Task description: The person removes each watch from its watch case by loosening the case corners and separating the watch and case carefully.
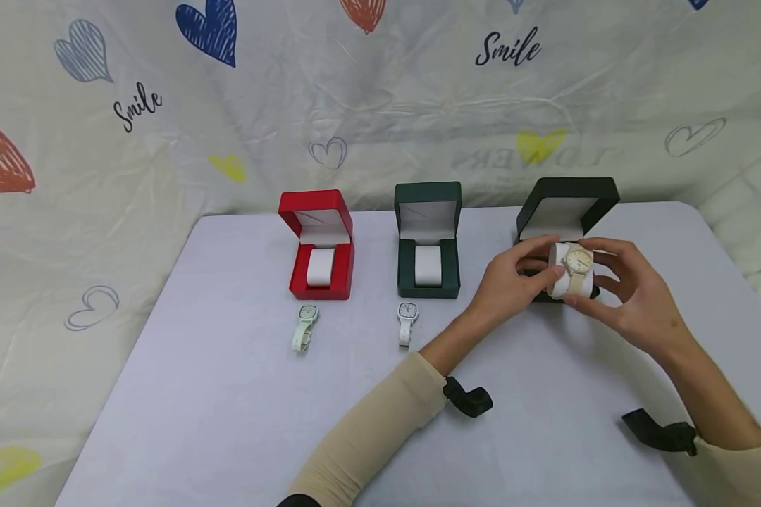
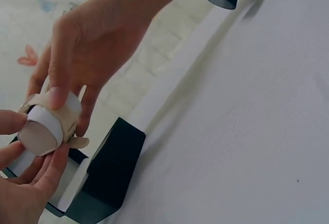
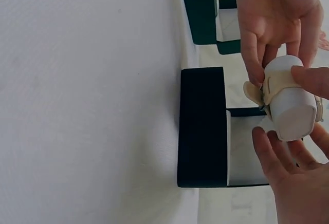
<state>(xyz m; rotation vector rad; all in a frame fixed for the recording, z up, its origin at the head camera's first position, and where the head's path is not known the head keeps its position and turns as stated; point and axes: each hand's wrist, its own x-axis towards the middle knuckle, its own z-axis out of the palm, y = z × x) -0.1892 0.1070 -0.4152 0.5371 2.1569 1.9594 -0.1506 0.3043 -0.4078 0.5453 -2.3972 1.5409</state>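
A cream-strapped watch [image 1: 578, 260] is wrapped round a white watch cushion [image 1: 556, 253], which both hands hold over the black watch box [image 1: 568, 197]. My left hand [image 1: 510, 282] grips the cushion from the left, its thumb on the near side. From the right, my right hand [image 1: 640, 299] holds the other end between thumb and fingers. In the right wrist view, the strap's loose end [image 3: 253, 93] sticks out from the cushion [image 3: 295, 111]. Behind the hands the black box stands open, its lower part mostly hidden in the head view.
An open red watch box [image 1: 349, 271] and an open green watch box [image 1: 407, 282] stand to the left, each with a white cushion inside. A pale green watch [image 1: 304, 327] lies before the red box, a white watch [image 1: 406, 324] before the green one. White cloth covers the table [image 1: 228, 422].
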